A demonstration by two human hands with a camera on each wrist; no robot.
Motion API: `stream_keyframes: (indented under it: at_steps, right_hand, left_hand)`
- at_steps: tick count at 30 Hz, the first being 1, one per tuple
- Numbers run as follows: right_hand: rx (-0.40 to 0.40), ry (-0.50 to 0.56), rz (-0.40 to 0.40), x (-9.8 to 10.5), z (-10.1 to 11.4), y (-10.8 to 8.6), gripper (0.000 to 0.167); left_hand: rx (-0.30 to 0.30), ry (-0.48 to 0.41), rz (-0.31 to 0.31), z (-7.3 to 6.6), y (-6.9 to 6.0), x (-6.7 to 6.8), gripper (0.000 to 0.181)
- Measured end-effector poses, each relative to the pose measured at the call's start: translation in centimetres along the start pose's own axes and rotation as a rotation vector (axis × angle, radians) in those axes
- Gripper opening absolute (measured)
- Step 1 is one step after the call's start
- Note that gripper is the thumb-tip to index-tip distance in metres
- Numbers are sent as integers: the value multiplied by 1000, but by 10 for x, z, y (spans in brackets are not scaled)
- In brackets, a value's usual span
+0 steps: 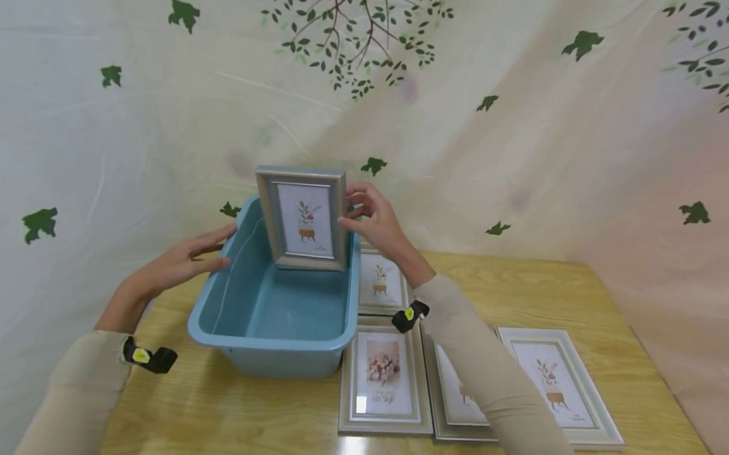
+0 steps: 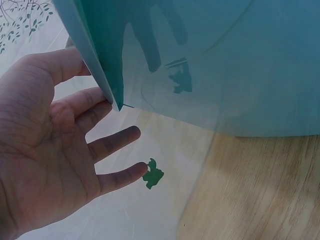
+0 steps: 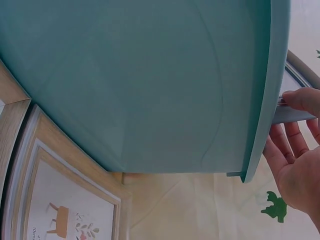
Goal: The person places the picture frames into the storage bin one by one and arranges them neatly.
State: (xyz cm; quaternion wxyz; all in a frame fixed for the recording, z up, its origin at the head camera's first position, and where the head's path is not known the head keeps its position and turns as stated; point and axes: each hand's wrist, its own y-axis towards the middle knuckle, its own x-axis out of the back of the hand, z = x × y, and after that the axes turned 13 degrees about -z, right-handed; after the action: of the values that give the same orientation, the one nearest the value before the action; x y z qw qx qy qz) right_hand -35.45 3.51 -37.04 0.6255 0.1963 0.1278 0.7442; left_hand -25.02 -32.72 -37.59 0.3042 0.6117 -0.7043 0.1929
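Observation:
A blue plastic basin (image 1: pixel 267 344) stands on the table. My left hand (image 1: pixel 187 261) holds its left rim; in the left wrist view, index and middle fingertips of the left hand (image 2: pixel 50 135) touch the rim while the other two fingers stay off it. My right hand (image 1: pixel 374 217) grips the right edge of an upright picture frame (image 1: pixel 270 214), silver-beige with a potted-plant print, at the far end of the basin. In the right wrist view, the right hand (image 3: pixel 300 170) pinches the frame's edge beyond the basin rim. The basin's far wall is hidden behind the frame.
Right of the basin lie several picture frames: one with a pink flower print (image 1: pixel 382 377), a white one (image 1: pixel 562 389), one behind (image 1: pixel 381 285) and one (image 1: pixel 454 396) partly under my right sleeve. The wooden table (image 1: pixel 494 286) meets a patterned cloth backdrop (image 1: pixel 458 156).

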Motion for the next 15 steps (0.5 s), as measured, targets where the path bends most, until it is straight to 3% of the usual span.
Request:
stream_keyframes:
  at_steps: [7, 15]
  right_hand:
    - [42, -47, 7, -8, 1, 2, 44]
    - [36, -138, 13, -18, 1, 3, 41]
  left_hand:
    - [5, 7, 1, -3, 0, 2, 74]
    - [7, -2, 7, -1, -2, 1, 74]
